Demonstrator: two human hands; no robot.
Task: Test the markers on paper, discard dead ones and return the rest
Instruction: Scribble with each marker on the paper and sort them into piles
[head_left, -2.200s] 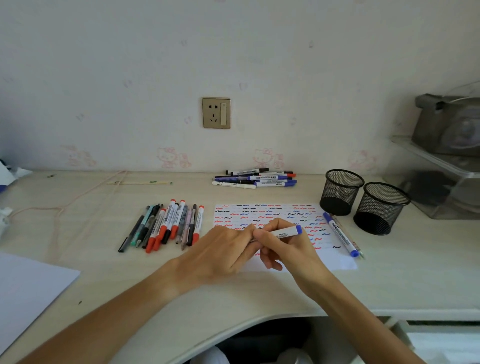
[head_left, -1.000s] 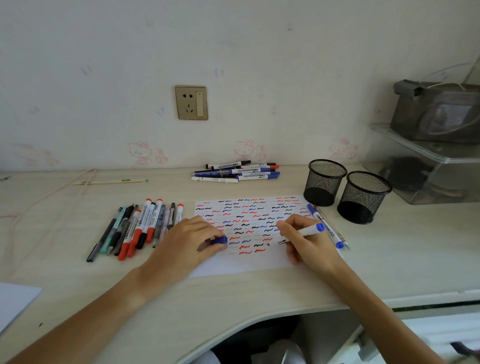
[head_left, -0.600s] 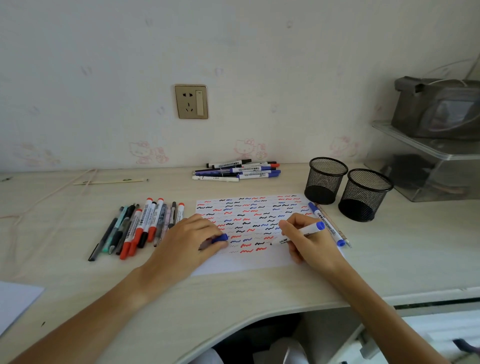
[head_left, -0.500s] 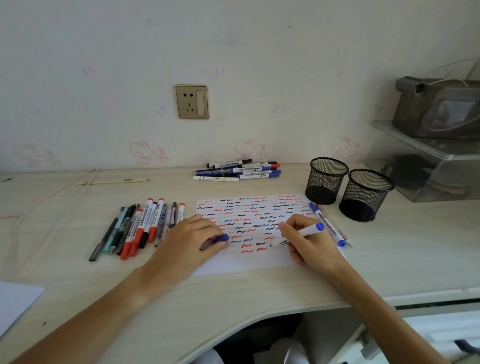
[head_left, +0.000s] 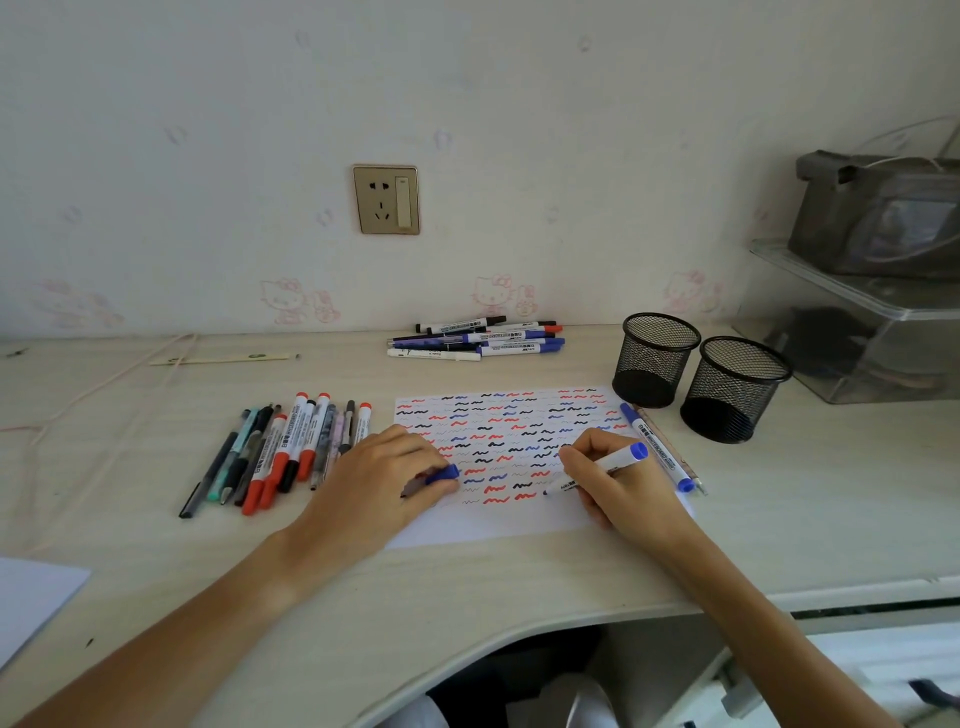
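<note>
The desk (head_left: 519, 587) is pale wood-grain laminate, smooth and matt. The paper (head_left: 493, 527) on it is thin white sheet, matt, inked with wavy strokes. The marker (head_left: 615, 461) has a smooth, slightly glossy white plastic barrel with a blue end; its cap (head_left: 442, 474) is glossy blue plastic. The two cups (head_left: 653, 358) are black wire mesh, matt. The socket (head_left: 386, 199) has a brushed, gold-toned face with a soft sheen. The bin (head_left: 852, 322) is clear glossy plastic. The wall (head_left: 519, 104) carries matt wallpaper.
</note>
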